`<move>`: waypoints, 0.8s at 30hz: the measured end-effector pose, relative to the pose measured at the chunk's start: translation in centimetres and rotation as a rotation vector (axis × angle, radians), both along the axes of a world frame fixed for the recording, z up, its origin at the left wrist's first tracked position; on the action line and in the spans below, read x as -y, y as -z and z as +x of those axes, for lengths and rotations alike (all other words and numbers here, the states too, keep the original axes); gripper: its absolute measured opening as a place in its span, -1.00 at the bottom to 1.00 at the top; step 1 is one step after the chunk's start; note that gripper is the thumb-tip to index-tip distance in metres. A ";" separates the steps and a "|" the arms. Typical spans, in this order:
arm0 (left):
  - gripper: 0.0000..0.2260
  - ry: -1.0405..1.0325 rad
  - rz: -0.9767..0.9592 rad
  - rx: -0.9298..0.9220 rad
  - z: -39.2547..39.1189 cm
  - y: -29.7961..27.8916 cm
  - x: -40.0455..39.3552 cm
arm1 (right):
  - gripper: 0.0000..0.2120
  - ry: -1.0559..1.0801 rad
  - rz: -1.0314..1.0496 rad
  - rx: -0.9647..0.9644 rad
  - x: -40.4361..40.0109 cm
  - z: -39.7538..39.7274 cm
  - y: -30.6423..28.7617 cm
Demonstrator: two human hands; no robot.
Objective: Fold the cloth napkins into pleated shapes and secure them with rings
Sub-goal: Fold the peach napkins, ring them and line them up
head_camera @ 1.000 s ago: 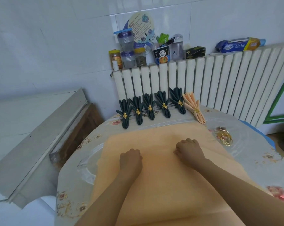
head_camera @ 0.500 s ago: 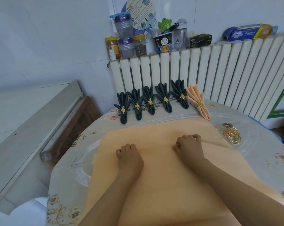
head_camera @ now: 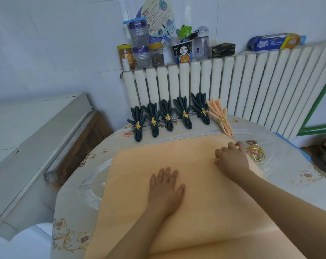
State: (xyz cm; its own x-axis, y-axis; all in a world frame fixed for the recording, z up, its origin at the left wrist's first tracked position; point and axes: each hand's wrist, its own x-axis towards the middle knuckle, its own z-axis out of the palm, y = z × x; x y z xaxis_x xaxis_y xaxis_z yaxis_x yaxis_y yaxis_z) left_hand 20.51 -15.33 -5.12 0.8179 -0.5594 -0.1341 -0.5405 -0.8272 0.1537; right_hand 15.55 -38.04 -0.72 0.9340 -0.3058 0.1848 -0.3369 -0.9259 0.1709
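Note:
A large peach cloth napkin (head_camera: 139,174) lies spread flat across the round table. My left hand (head_camera: 165,186) rests flat on its middle, fingers spread. My right hand (head_camera: 231,157) sits on the napkin's far right part, fingers curled and reaching toward the edge, holding nothing that I can see. Just right of that hand lies a small pile of gold rings (head_camera: 257,153). Along the table's far edge stand several dark green pleated napkins (head_camera: 167,116) with gold rings, and one peach pleated napkin (head_camera: 221,117) with a ring.
The table (head_camera: 79,199) has a floral cover under clear plastic. A white radiator (head_camera: 242,86) stands behind, with jars, a cup and boxes (head_camera: 182,51) on top. A grey cabinet (head_camera: 27,146) stands at the left.
My left hand has opened from a fist to a flat palm on the cloth. My right hand has slid right toward the napkin's far edge, near the rings. The camera moved closer.

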 end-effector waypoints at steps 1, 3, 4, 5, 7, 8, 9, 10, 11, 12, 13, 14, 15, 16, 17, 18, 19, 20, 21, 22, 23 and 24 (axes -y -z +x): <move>-0.47 0.002 -0.004 0.003 -0.1 -0.1 0.0 | -0.74 0.020 -0.042 -0.012 0.6 -0.4 -0.4; -0.47 -0.003 -0.016 0.006 -0.2 -0.2 0.0 | -0.72 0.067 -0.080 -0.028 1.2 -0.8 -0.8; -0.47 -0.005 -0.018 0.007 -0.1 -0.2 0.0 | -0.72 0.079 -0.075 -0.026 1.2 -0.9 -0.8; -0.47 -0.004 -0.019 0.007 -0.1 -0.3 0.1 | -0.71 0.078 -0.056 -0.022 1.0 -1.1 -0.7; -0.48 0.004 -0.030 -0.012 -0.1 -0.5 0.3 | -0.68 0.043 0.011 -0.011 0.0 -1.4 -0.1; -0.50 0.014 -0.051 -0.027 0.1 -0.6 0.3 | -0.67 0.014 0.066 0.001 -0.9 -1.6 0.2; -0.52 0.019 -0.090 -0.047 0.4 -0.8 0.2 | -0.67 -0.021 0.135 0.017 -2.0 -1.7 0.5; -0.56 0.017 -0.145 -0.066 0.8 -1.1 0.0 | -0.67 -0.061 0.206 0.033 -3.1 -1.7 0.7; -0.59 0.007 -0.204 -0.069 1.4 -1.3 -0.4 | -0.67 -0.101 0.279 0.040 -4.3 -1.7 1.0; -0.60 -0.010 -0.244 -0.051 2.0 -1.5 -1.0 | -0.68 -0.139 0.345 0.040 -5.5 -1.7 1.3; -0.61 -0.033 -0.251 -0.020 2.8 -1.6 -1.8 | -0.67 -0.167 0.393 0.031 -6.7 -1.8 1.8; -0.62 -0.060 -0.229 0.010 3.4 -1.8 -2.7 | -0.65 -0.181 0.420 0.027 -7.6 -2.0 2.3; -0.62 -0.086 -0.189 0.027 4.1 -2.0 -3.7 | -0.62 -0.179 0.435 0.037 -8.4 -2.4 3.0; -0.63 -0.103 -0.138 0.037 4.8 -2.3 -4.6 | -0.55 -0.174 0.435 0.070 -9.0 -2.8 3.7; -0.66 -0.112 -0.089 0.050 5.6 -2.6 -5.4 | -0.49 -0.169 0.422 0.107 -9.3 -3.1 4.2; -0.69 -0.119 -0.049 0.060 6.2 -2.8 -6.2 | -0.45 -0.171 0.402 0.133 -9.6 -3.4 4.8; -0.73 -0.125 -0.024 0.064 6.9 -3.2 -6.7 | -0.44 -0.166 0.383 0.146 -9.6 -3.5 5.0; -0.76 -0.140 -0.006 0.048 7.4 -3.6 -7.0 | -0.46 -0.161 0.366 0.152 -9.5 -3.6 5.3; -0.77 -0.158 0.018 0.021 7.9 -3.9 -7.3 | -0.49 -0.153 0.351 0.159 -9.4 -3.5 5.4; -0.76 -0.173 0.046 -0.008 8.3 -4.2 -7.6 | -0.51 -0.149 0.335 0.173 -9.4 -3.5 5.5; -0.73 -0.173 0.084 -0.034 8.6 -4.4 -7.9 | -0.54 -0.139 0.324 0.182 -9.5 -3.5 5.5; -0.69 -0.153 0.124 -0.052 8.9 -4.5 -7.8 | -0.57 -0.130 0.311 0.195 -9.3 -3.6 5.6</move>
